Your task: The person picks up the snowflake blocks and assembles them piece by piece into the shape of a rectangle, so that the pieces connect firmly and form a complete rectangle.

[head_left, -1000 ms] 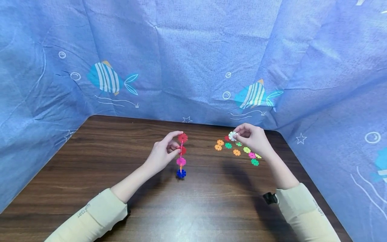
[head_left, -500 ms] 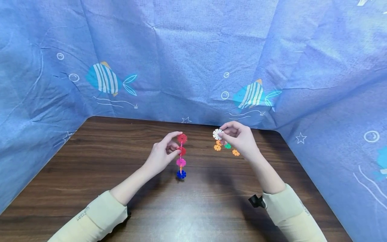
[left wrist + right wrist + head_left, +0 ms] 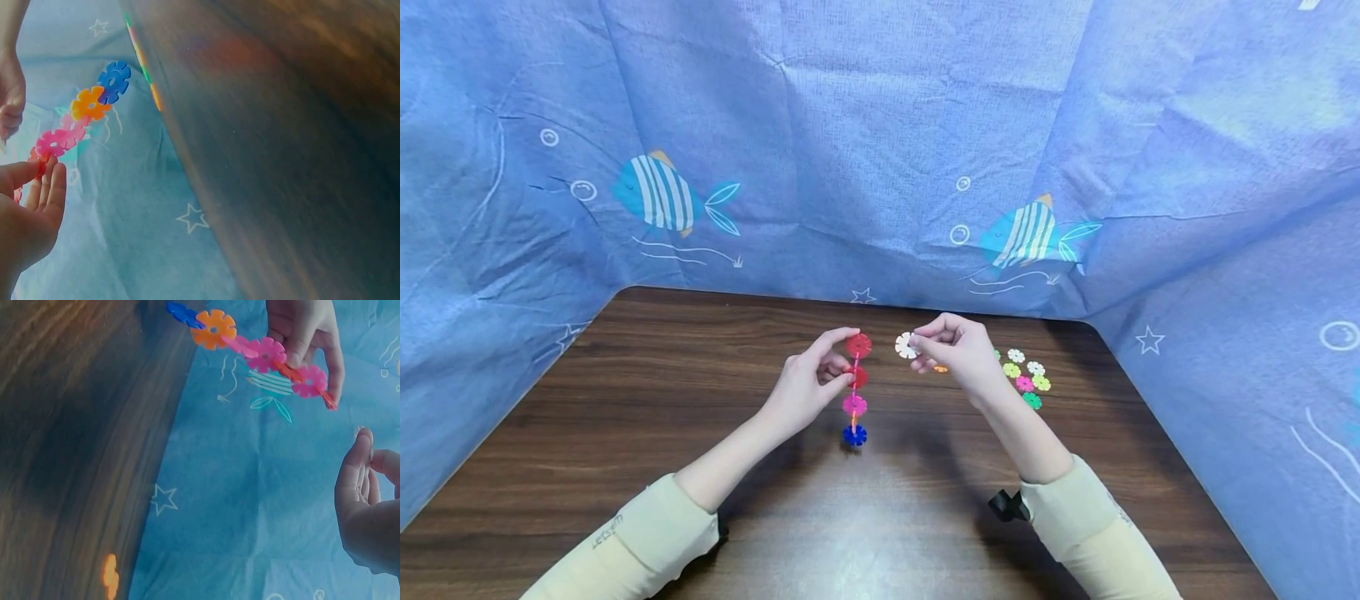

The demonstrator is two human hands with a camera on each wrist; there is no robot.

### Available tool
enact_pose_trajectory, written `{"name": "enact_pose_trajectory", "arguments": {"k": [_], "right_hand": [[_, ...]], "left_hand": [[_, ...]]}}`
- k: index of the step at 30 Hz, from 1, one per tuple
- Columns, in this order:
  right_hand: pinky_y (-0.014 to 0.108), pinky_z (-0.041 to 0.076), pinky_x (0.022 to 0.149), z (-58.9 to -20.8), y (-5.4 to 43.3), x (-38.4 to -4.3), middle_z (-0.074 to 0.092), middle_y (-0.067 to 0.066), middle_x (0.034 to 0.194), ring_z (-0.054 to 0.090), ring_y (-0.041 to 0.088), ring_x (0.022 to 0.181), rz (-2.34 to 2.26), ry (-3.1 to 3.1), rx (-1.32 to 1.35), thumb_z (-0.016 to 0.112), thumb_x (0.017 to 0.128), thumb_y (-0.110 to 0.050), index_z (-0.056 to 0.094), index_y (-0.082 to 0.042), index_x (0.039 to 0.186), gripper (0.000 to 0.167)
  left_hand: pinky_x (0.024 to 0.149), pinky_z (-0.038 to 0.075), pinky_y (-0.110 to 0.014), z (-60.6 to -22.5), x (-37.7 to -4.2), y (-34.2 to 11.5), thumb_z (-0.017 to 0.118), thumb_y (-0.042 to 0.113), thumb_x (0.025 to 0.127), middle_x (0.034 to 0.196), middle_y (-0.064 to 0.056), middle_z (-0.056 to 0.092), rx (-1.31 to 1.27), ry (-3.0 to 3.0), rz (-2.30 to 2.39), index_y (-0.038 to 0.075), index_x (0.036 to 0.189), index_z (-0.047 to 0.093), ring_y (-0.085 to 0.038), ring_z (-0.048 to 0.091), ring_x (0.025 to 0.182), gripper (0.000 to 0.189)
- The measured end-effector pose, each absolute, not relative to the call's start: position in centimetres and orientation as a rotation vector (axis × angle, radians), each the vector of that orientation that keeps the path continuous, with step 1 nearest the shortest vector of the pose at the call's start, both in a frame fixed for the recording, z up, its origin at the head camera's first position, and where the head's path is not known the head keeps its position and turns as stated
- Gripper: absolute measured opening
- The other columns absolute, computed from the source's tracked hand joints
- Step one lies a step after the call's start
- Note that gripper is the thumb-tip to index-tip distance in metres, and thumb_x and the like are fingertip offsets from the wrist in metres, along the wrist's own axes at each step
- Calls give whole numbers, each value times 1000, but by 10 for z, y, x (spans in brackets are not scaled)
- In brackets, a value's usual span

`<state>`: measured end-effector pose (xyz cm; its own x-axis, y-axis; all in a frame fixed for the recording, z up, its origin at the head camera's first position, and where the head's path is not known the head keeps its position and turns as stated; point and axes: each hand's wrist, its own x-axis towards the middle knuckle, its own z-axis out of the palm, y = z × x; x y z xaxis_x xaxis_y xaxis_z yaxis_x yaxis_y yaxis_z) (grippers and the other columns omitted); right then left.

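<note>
My left hand (image 3: 801,375) pinches a chain of interlocked notched plastic discs, thumb and fingers on its red pieces. The chain hangs upright over the table, with a red disc (image 3: 859,345) at the top and a blue disc (image 3: 854,435) at the bottom. In the right wrist view an orange disc (image 3: 214,329) and a pink disc (image 3: 266,355) show along it. A white notched disc (image 3: 906,345) is pinched between the thumb and fingers of my right hand (image 3: 957,354). It is held just right of the chain's top, a small gap apart.
Several loose discs lie on the dark wood table (image 3: 737,517) behind and right of my right hand, among them a pink one (image 3: 1025,383) and a green one (image 3: 1032,401). A blue fish-print curtain (image 3: 865,167) stands around the table's back and sides.
My right hand has carried the white disc leftward from over the loose discs to near the chain. The left hand and chain have barely shifted.
</note>
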<state>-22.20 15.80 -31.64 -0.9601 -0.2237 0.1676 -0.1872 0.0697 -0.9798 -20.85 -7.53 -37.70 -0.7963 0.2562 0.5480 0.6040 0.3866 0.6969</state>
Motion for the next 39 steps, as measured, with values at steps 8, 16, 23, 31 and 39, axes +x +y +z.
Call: {"name": "enact_pose_trajectory", "arguments": {"k": [8,16,23,31,39], "right_hand": [[37,57,62,-325,146,-224,69,6,76,67,18,59,-2093,2173,-338,65,85,0,60,7,96,14],[36,57,66,-327,141,-221,69,8,76,66,17,58,-2139,2003,-200,63,86,1,59,4,93,9],[36,57,68,-328,140,-219,69,10,81,66,18,61,-2113,1979,-163,63,87,-1,59,2,92,7],[32,57,68,-326,140,-217,67,7,82,66,17,63,-2161,1922,-152,63,87,-2,60,-1,90,4],[32,57,70,-329,142,-219,66,7,79,67,18,65,-2189,1851,-150,61,90,-3,62,0,92,4]], "left_hand": [[64,54,-23,-376,-205,-70,71,1,81,78,0,68,-785,-2263,-1372,17,130,51,-7,64,70,56],[70,54,-22,-376,-201,-68,71,4,83,80,1,68,-800,-2253,-1286,18,130,51,-7,64,73,53],[70,53,-23,-378,-199,-66,70,1,82,81,0,69,-820,-2235,-1217,18,132,49,-8,64,74,57],[70,54,-22,-376,-197,-64,72,0,81,83,-3,69,-841,-2196,-1211,16,134,50,-9,65,74,60],[66,54,-22,-377,-199,-62,70,-2,82,90,-3,68,-829,-2047,-1340,10,124,63,-11,64,77,44]]}}
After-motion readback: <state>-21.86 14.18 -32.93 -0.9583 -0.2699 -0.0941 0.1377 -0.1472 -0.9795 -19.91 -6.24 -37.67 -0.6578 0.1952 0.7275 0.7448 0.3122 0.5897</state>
